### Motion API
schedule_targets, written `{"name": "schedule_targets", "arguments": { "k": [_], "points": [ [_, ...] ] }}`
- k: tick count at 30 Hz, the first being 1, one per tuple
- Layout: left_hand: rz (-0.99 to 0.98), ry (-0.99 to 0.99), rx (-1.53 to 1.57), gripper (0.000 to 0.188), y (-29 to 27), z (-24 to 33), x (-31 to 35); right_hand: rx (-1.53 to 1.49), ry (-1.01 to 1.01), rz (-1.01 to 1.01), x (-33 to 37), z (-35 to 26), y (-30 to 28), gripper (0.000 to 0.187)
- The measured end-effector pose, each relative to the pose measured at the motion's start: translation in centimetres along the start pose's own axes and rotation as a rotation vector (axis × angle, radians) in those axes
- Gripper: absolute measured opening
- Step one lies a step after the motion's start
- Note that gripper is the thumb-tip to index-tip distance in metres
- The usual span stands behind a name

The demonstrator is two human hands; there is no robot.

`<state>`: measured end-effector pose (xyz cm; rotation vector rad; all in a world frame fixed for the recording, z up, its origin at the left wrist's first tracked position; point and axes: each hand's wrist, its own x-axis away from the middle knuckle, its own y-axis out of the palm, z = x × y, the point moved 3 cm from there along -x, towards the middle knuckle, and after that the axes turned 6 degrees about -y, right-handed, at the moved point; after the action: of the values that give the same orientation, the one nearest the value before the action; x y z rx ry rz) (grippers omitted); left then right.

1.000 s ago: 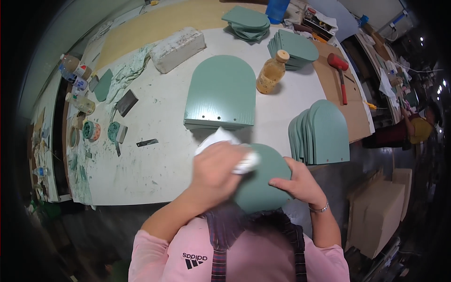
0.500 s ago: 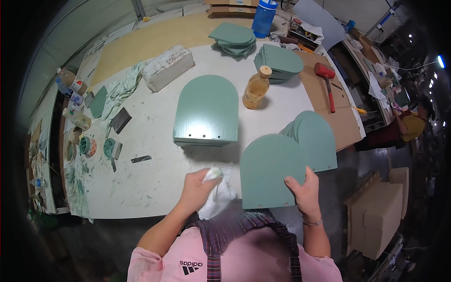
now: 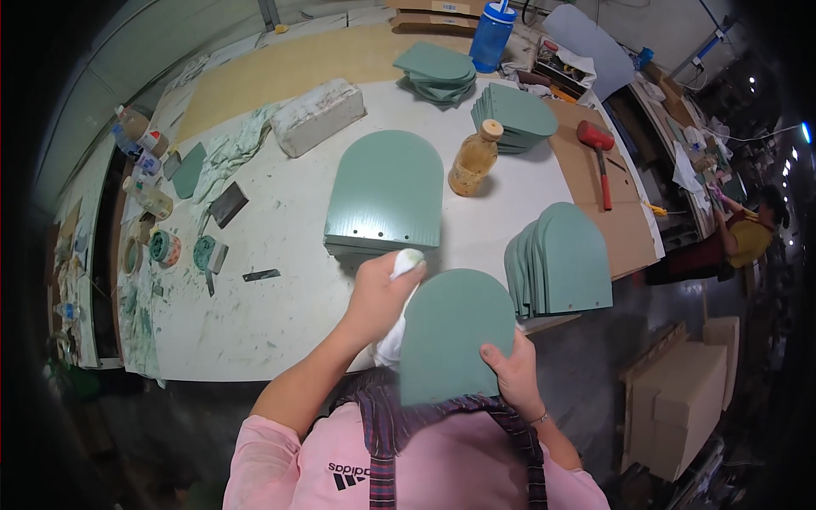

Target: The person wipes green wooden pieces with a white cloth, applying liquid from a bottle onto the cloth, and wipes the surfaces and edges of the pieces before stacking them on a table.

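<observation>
My right hand (image 3: 514, 374) grips a green round-topped panel (image 3: 455, 336) by its right edge, thumb on the face and the other fingers behind. A crumpled white cloth (image 3: 391, 344) is bunched in my closed left hand (image 3: 382, 293), right beside the panel's left edge. Beyond my hands lies a stack of like panels (image 3: 387, 183), small holes along its near edge. To the right, more panels (image 3: 565, 255) lean in a fanned row at the table's edge. A bottle of amber liquid (image 3: 474, 160) stands between the stacks.
Two more panel stacks (image 3: 438, 68) (image 3: 518, 115) sit at the back, near a blue bottle (image 3: 493, 38). A red mallet (image 3: 598, 153) lies on brown cardboard. Leftward are a white block (image 3: 319, 119), a stained rag (image 3: 234, 153) and putty tubs (image 3: 166, 246). A co-worker (image 3: 744, 238) is far right.
The panel in my right hand has moved left and closer to me, away from the leaning row. My left hand has risen with the cloth to the panel's left edge. The view has shifted slightly.
</observation>
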<state>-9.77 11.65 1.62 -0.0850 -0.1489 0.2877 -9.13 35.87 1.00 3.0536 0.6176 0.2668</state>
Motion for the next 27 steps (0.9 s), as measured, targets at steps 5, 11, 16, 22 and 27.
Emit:
{"name": "schedule_targets", "arguments": {
  "k": [5, 11, 16, 22, 27],
  "points": [
    [-0.036, -0.302, 0.392, 0.014, -1.4, 0.0, 2.2, 0.109, -0.054, 0.058, 0.1, -1.3, 0.4, 0.029],
    [-0.122, -0.209, 0.279, 0.012, -1.5, -0.1, 3.5, 0.021, -0.037, 0.128, 0.3, -0.1, 0.6, 0.026],
    [-0.016, -0.205, 0.438, 0.015, -3.7, -0.8, 4.7, -0.162, -0.016, 0.205, -1.0, -2.0, 1.3, 0.025],
    [0.044, 0.345, -0.559, 0.031, -6.9, 2.5, 5.6, -0.091, -0.172, 0.056, -7.6, -7.3, 3.3, 0.028],
    [0.216, 0.031, 0.017, 0.028, -11.9, 2.6, 6.7, -0.040, -0.167, -0.026, -13.6, -9.1, 7.0, 0.027]
  ]
}}
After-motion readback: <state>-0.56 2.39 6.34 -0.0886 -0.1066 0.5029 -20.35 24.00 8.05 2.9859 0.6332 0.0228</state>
